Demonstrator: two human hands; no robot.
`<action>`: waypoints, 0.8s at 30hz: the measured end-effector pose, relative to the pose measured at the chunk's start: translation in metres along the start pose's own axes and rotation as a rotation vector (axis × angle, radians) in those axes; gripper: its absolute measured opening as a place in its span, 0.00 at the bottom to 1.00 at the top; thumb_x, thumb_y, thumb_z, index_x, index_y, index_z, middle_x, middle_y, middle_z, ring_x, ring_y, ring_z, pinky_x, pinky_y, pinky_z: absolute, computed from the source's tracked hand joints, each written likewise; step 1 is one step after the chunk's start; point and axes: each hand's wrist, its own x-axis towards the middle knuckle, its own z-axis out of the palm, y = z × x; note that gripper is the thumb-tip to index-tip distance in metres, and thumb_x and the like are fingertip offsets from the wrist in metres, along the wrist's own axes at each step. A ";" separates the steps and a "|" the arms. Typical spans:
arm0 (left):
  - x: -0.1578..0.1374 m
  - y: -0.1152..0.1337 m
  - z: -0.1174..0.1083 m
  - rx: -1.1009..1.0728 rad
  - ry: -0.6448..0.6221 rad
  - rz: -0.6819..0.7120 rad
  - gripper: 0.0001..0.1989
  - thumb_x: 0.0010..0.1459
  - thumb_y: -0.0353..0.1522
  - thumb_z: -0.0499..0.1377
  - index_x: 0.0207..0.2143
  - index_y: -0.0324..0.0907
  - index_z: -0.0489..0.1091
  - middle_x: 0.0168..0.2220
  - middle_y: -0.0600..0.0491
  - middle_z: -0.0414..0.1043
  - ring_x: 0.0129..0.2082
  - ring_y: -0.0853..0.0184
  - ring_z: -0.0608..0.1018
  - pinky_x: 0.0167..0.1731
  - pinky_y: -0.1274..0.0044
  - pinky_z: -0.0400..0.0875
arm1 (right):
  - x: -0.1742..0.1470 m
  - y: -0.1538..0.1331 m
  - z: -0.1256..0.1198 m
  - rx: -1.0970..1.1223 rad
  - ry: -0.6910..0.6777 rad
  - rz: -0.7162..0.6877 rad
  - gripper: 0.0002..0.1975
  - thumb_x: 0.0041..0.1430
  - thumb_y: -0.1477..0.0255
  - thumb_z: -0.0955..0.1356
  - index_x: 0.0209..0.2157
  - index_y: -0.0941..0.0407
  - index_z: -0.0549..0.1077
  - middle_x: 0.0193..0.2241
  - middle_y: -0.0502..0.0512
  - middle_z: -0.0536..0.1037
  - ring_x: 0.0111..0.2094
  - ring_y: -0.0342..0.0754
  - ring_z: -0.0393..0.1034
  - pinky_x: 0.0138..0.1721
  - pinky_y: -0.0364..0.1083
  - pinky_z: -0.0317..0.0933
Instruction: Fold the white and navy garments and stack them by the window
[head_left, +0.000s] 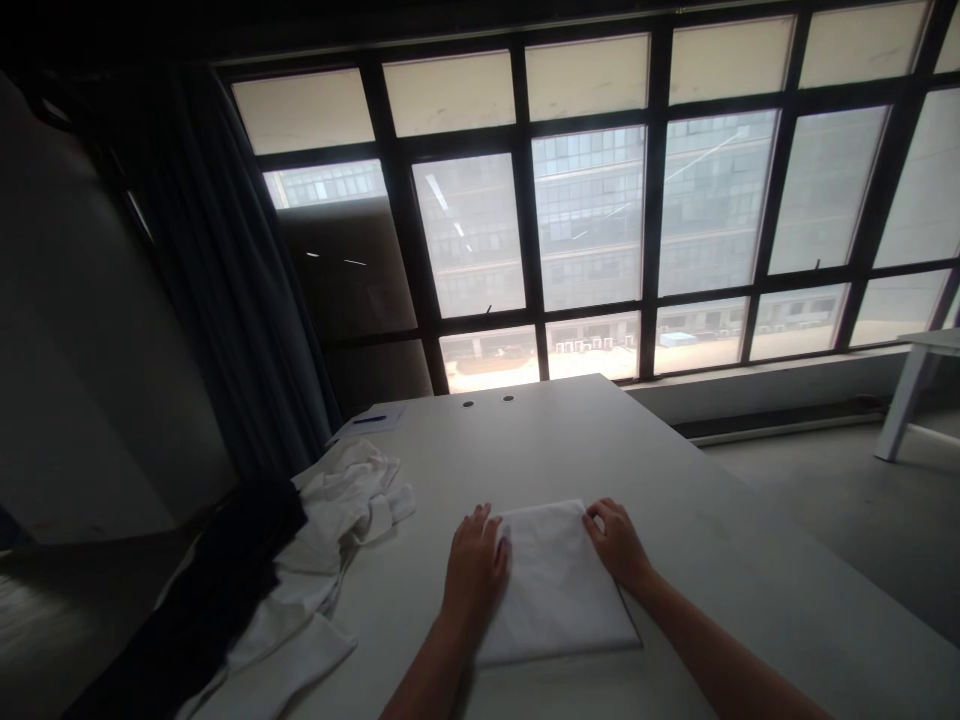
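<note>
A folded white cloth [559, 590] lies flat in a near-square on the table in front of me. Along its left edge rests my left hand [475, 565], fingers stretched out near the far left corner and the thumb over the fabric. My right hand [616, 543] has its thumb and fingers closed on the far right corner of the cloth. What kind of garment or fabric it is cannot be made out in its folded form.
Rumpled white garments [341, 510] and a dark cloth [225, 570] lie along the left side of the white table [540, 440]. A pen [370, 419] rests on paper at the far left corner. Another table [900, 390] stands at the right, and windows line the back.
</note>
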 end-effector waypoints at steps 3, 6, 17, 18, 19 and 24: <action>-0.014 0.038 -0.016 -0.159 -0.098 0.332 0.19 0.67 0.36 0.53 0.58 0.48 0.68 0.65 0.48 0.64 0.66 0.58 0.65 0.66 0.62 0.55 | 0.000 0.001 0.001 0.123 -0.005 -0.004 0.14 0.65 0.64 0.60 0.33 0.54 0.73 0.36 0.58 0.77 0.38 0.51 0.71 0.44 0.48 0.63; -0.033 0.072 -0.020 -0.308 -0.245 0.650 0.25 0.63 0.46 0.59 0.60 0.51 0.66 0.65 0.51 0.65 0.65 0.59 0.67 0.68 0.65 0.52 | 0.000 0.001 0.002 0.120 0.003 0.016 0.13 0.64 0.64 0.60 0.32 0.54 0.72 0.35 0.57 0.76 0.36 0.51 0.71 0.43 0.48 0.63; -0.020 0.044 0.017 -0.210 -0.231 0.326 0.20 0.67 0.35 0.57 0.60 0.54 0.66 0.65 0.54 0.65 0.67 0.57 0.64 0.67 0.58 0.52 | -0.005 -0.010 -0.003 0.077 -0.096 0.020 0.12 0.65 0.64 0.60 0.37 0.54 0.72 0.25 0.51 0.77 0.26 0.47 0.69 0.31 0.44 0.56; -0.018 0.039 0.018 -0.201 -0.213 0.282 0.20 0.66 0.33 0.56 0.60 0.54 0.67 0.65 0.53 0.66 0.67 0.57 0.64 0.67 0.57 0.51 | -0.006 -0.013 -0.004 0.049 -0.117 -0.010 0.13 0.65 0.64 0.60 0.33 0.53 0.72 0.24 0.51 0.76 0.26 0.47 0.68 0.31 0.44 0.55; -0.017 0.036 0.019 -0.197 -0.193 0.243 0.20 0.65 0.31 0.56 0.59 0.53 0.68 0.64 0.53 0.67 0.66 0.57 0.64 0.67 0.56 0.51 | -0.008 -0.016 -0.005 0.025 -0.137 -0.044 0.13 0.65 0.65 0.60 0.30 0.53 0.72 0.24 0.51 0.76 0.26 0.47 0.67 0.31 0.44 0.54; -0.015 0.036 0.012 -0.249 -0.099 0.173 0.17 0.59 0.23 0.54 0.47 0.48 0.74 0.54 0.50 0.75 0.57 0.59 0.72 0.63 0.61 0.58 | -0.017 -0.033 -0.016 0.007 -0.240 -0.236 0.07 0.56 0.72 0.65 0.26 0.54 0.73 0.26 0.50 0.76 0.31 0.47 0.67 0.39 0.45 0.55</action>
